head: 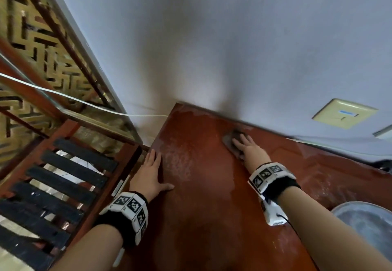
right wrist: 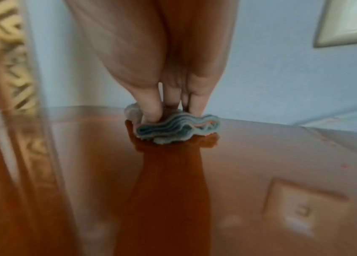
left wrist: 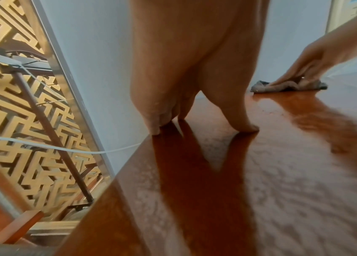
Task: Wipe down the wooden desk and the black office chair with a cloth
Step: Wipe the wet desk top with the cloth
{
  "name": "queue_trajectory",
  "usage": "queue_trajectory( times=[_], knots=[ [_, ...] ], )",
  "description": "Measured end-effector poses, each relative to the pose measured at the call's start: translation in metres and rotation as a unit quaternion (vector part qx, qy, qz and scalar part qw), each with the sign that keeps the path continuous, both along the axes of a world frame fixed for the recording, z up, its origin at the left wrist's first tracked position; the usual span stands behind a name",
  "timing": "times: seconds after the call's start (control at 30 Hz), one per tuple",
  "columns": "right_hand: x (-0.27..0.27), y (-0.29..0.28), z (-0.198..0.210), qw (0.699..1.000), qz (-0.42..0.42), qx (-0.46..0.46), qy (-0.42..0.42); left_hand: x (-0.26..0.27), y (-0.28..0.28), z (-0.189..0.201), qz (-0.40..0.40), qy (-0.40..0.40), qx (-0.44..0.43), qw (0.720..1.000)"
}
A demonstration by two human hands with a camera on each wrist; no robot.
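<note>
Pressing down with flat, straight fingers, the right hand [head: 247,145] holds a folded cloth [head: 232,141] against the far part of the desk [head: 207,196], close to the wall [head: 212,37]. In the right wrist view the fingertips [right wrist: 151,114] sink into the cloth [right wrist: 177,129], whose layered blue-grey folds bunch up at the edge. The left hand [head: 149,175] lies spread and flat on the desk's left edge, thumb pointing inward, gripping nothing; in the left wrist view its fingertips [left wrist: 157,128] touch the glossy red-brown top right at the rim. That view also shows the right hand [left wrist: 304,69] on the cloth [left wrist: 289,86] further back. The two hands are well apart. The desk surface looks streaked and hazy in patches. Left of the desk stands a red wooden frame with black slats [head: 63,185], and behind it a gold lattice panel [head: 31,47]. A white cable [head: 63,96] runs across toward the desk's corner. A beige wall plate [head: 343,113] sits on the wall at right, and a grey basin [head: 369,224] is near the right forearm.
</note>
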State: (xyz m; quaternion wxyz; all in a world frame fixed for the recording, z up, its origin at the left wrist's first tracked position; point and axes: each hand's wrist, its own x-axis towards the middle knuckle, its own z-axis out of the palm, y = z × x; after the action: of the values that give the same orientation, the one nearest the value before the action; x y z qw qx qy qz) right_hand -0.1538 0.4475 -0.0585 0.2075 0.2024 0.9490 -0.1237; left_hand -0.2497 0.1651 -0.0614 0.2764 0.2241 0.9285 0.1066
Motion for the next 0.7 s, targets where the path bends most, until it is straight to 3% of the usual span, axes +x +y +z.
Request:
queue_trajectory(
  times=[0.07, 0.17, 0.23, 0.3, 0.4, 0.43, 0.53, 0.57, 0.7],
  knots=[
    [-0.007, -0.012, 0.000, 0.999, -0.019, 0.023, 0.014, 0.000, -0.002, -0.001, -0.019, 0.014, -0.006, 1.000],
    [0.007, -0.079, -0.002, 0.978, 0.164, 0.005, 0.131, -0.002, -0.001, -0.002, -0.035, 0.019, -0.016, 0.999],
    [0.015, -0.087, -0.003, 0.966, 0.247, -0.038, 0.063, -0.003, 0.000, 0.000, -0.037, 0.023, -0.020, 0.999],
    [0.001, -0.058, -0.005, 0.984, 0.171, -0.047, 0.015, -0.003, -0.001, 0.001, -0.041, 0.026, -0.023, 0.999],
    [-0.021, -0.035, -0.001, 0.999, 0.026, 0.029, 0.026, -0.002, -0.001, 0.000, -0.039, 0.032, -0.019, 0.999],
    [-0.021, -0.051, 0.003, 0.998, 0.035, 0.027, 0.033, -0.001, -0.002, 0.000, -0.040, 0.034, -0.018, 0.998],
    [0.000, -0.119, 0.013, 0.977, 0.210, -0.037, 0.010, 0.000, -0.003, -0.002, -0.041, 0.045, -0.017, 0.998],
    [0.002, -0.126, 0.012, 0.971, 0.233, -0.050, 0.015, 0.000, -0.003, -0.002, -0.041, 0.049, -0.016, 0.998],
    [-0.039, -0.087, 0.007, 0.991, 0.124, -0.035, 0.030, 0.001, -0.006, 0.001, -0.033, 0.038, -0.004, 0.999]
  ],
)
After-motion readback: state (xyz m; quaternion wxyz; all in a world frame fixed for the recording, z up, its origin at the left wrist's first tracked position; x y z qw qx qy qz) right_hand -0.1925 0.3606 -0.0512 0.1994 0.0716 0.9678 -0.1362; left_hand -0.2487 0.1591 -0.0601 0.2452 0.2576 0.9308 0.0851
